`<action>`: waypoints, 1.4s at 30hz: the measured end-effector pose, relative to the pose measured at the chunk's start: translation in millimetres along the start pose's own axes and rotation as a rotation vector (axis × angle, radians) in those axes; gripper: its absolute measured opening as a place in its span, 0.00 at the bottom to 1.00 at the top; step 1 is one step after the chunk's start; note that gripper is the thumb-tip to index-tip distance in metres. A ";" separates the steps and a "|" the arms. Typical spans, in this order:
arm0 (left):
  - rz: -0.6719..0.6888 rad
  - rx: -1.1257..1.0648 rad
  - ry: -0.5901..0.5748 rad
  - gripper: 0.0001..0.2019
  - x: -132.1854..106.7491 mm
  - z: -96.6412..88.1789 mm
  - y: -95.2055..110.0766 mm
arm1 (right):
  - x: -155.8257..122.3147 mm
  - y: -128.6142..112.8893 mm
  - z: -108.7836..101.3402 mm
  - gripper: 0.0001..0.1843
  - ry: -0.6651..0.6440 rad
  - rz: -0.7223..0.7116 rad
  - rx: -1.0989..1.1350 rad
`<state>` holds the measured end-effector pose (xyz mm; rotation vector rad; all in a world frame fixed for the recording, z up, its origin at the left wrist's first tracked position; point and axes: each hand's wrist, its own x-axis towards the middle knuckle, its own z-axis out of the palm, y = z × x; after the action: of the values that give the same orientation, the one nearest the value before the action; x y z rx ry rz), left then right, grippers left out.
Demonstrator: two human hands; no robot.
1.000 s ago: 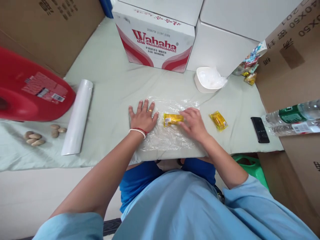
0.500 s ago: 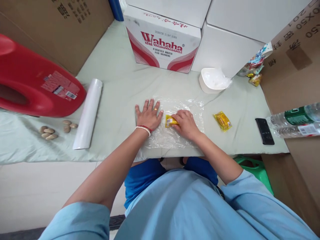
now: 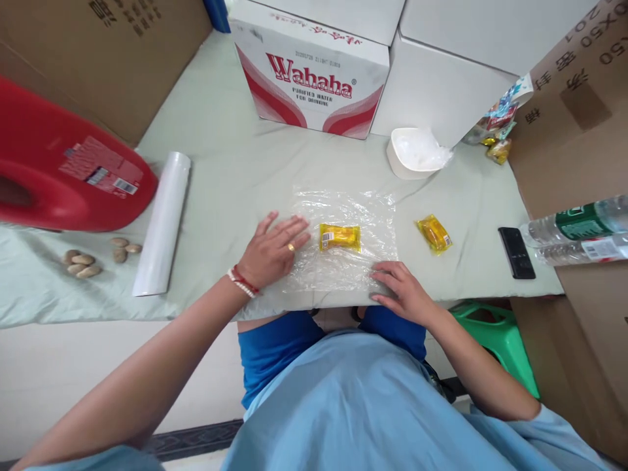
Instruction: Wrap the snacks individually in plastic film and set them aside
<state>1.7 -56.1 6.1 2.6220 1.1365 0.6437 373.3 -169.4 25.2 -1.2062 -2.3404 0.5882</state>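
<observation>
A small yellow-wrapped snack (image 3: 340, 237) lies on a sheet of clear plastic wrap (image 3: 338, 271) spread over the table. To the left of the wrap, my left hand (image 3: 275, 252) is slightly blurred, its fingers stretched out toward the wrap's left edge. By the lower right corner of the wrap rests my right hand (image 3: 400, 291), fingers apart and holding nothing. Neither hand touches the snack on the wrap. A second yellow-wrapped snack (image 3: 434, 234) sits on the cloth, right of the wrap.
On the left are a white roll (image 3: 163, 222), brown stones (image 3: 82, 263) and a red jug (image 3: 73, 157). A Wahaha carton (image 3: 311, 78) and white bowl (image 3: 413, 157) stand behind. At right lie a black phone (image 3: 517, 253) and plastic bottles (image 3: 583, 224).
My right hand has let go of the yellow-wrapped snack and moved down and right. My left hand has lifted from the wrap and shifted left and toward me.
</observation>
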 end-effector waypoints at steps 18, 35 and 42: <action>-0.229 -0.421 -0.225 0.16 -29.1 -28.2 2.8 | 80.2 28.8 -46.8 0.19 -0.032 0.382 0.542; -0.698 0.139 0.305 0.14 36.5 -26.9 -11.4 | 170.6 69.5 -55.8 0.20 -0.118 0.367 -0.380; -0.213 0.177 0.408 0.11 22.4 -36.0 66.3 | 238.3 80.4 -10.0 0.31 -0.210 0.276 -0.331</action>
<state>40.8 -84.0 68.4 2.5231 1.6285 1.1111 306.1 73.1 33.4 -1.7114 -2.5363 0.4438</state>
